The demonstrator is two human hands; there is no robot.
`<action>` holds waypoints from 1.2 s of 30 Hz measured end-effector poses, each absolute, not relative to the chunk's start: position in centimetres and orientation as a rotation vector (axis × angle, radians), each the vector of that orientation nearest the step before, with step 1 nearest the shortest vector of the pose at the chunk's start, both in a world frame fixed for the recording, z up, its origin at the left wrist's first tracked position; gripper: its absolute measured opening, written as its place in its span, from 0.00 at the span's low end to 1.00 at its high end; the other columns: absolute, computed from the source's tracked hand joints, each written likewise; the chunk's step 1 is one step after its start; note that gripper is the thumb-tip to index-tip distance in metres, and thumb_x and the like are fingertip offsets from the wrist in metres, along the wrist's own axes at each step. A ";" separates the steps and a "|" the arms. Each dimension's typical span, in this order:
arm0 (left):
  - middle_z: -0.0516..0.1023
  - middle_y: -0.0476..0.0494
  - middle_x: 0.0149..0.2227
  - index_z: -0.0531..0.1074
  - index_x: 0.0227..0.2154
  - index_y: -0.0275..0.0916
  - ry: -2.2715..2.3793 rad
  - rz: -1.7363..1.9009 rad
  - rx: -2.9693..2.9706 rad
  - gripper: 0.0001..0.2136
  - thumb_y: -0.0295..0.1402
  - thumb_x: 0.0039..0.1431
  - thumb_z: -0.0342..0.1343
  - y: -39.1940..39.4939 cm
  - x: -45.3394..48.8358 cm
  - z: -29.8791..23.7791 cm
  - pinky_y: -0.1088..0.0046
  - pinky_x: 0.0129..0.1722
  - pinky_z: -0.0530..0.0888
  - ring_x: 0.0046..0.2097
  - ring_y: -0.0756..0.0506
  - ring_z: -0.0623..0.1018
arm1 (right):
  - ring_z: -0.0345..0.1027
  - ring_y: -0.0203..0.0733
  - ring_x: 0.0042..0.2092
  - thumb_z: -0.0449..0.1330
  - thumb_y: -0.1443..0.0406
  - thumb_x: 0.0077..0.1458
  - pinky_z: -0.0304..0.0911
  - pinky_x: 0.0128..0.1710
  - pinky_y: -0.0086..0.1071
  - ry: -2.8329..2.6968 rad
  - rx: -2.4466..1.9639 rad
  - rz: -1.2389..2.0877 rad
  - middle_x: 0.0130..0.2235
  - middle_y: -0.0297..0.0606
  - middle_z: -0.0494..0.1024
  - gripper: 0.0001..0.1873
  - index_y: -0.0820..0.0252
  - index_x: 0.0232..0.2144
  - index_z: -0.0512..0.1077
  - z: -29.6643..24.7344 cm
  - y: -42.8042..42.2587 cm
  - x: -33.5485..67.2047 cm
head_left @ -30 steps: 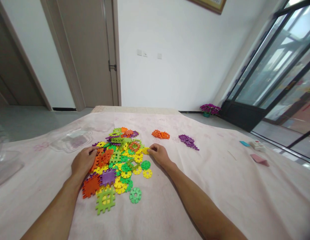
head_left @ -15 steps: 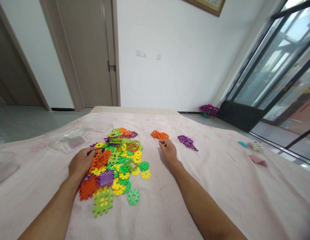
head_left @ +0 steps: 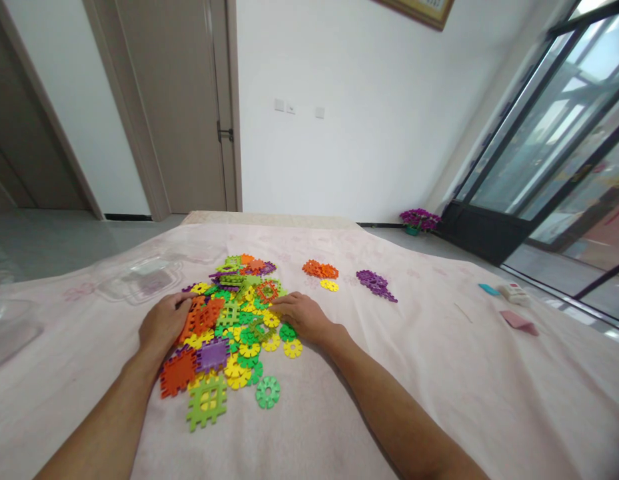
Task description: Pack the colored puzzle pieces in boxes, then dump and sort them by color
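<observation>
A mixed pile of plastic building pieces (head_left: 234, 327), round and square, in orange, yellow, green and purple, lies on a pale pink cloth (head_left: 439, 373). My left hand (head_left: 163, 325) rests on the pile's left edge, fingers curled over orange square pieces. My right hand (head_left: 302, 315) lies at the pile's right side, fingertips touching yellow round pieces, fingers fairly flat. Beyond it sit a small orange heap (head_left: 320, 269), a single yellow round piece (head_left: 330, 285) and a purple heap (head_left: 375, 283).
A clear plastic container (head_left: 142, 277) lies at the back left of the cloth. At the far right are a small blue item (head_left: 488, 289), a white box (head_left: 512, 293) and a pink piece (head_left: 518, 319). A door, wall and glass doors stand beyond.
My right hand carried a yellow round piece from the pile to a spot near the orange heap, left it there, and came back to the pile's right edge. The left hand stayed put.
</observation>
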State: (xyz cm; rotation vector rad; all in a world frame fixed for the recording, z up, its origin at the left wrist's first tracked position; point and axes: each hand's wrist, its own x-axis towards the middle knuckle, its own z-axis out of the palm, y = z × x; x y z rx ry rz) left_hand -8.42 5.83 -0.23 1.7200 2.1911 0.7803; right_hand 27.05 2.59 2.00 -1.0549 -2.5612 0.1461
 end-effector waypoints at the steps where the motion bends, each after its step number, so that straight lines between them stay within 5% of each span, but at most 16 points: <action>1: 0.78 0.40 0.58 0.80 0.51 0.46 2.190 0.778 1.718 0.21 0.43 0.65 0.46 5.8 -8.4 -0.3 0.56 0.54 0.72 0.56 0.33 0.77 | 0.70 0.44 0.55 0.57 0.65 0.67 0.62 0.56 0.36 -2.573 -1.082 0.112 0.57 0.36 0.78 0.15 0.51 0.54 0.76 2.1 2.5 26.9; 10: 0.78 0.41 0.58 0.81 0.50 0.46 2.187 0.800 1.737 0.21 0.44 0.64 0.46 6.0 -8.7 -0.7 0.57 0.54 0.72 0.56 0.34 0.77 | 0.73 0.44 0.47 0.56 0.70 0.65 0.66 0.51 0.35 -2.524 -1.316 -0.058 0.47 0.42 0.82 0.19 0.54 0.56 0.73 1.7 2.1 25.8; 14: 0.78 0.40 0.57 0.81 0.50 0.46 2.189 0.802 1.744 0.21 0.44 0.64 0.46 6.0 -8.7 -0.6 0.56 0.53 0.73 0.55 0.33 0.77 | 0.73 0.43 0.51 0.51 0.70 0.65 0.67 0.53 0.34 -2.142 -1.439 0.024 0.50 0.40 0.81 0.21 0.54 0.56 0.74 0.5 2.8 27.3; 21: 0.78 0.40 0.57 0.81 0.50 0.46 2.189 0.790 1.727 0.21 0.44 0.64 0.47 5.8 -8.6 -0.3 0.56 0.54 0.73 0.56 0.33 0.77 | 0.73 0.47 0.50 0.50 0.68 0.65 0.65 0.53 0.40 -1.645 -1.708 -0.050 0.49 0.43 0.82 0.19 0.55 0.51 0.77 0.4 4.2 32.7; 28: 0.80 0.40 0.55 0.82 0.48 0.45 2.191 0.827 1.733 0.20 0.43 0.63 0.48 5.6 -8.3 0.0 0.57 0.52 0.74 0.54 0.33 0.78 | 0.68 0.49 0.48 0.55 0.72 0.58 0.62 0.53 0.42 -1.703 -1.621 -0.209 0.45 0.43 0.80 0.17 0.55 0.45 0.79 0.9 3.9 33.7; 36: 0.80 0.40 0.55 0.81 0.49 0.45 2.183 0.799 1.753 0.21 0.43 0.63 0.47 5.5 -8.3 0.1 0.57 0.51 0.74 0.54 0.33 0.78 | 0.69 0.44 0.43 0.65 0.57 0.60 0.60 0.43 0.33 -2.137 -1.525 0.176 0.39 0.37 0.80 0.09 0.54 0.37 0.82 1.9 1.8 26.4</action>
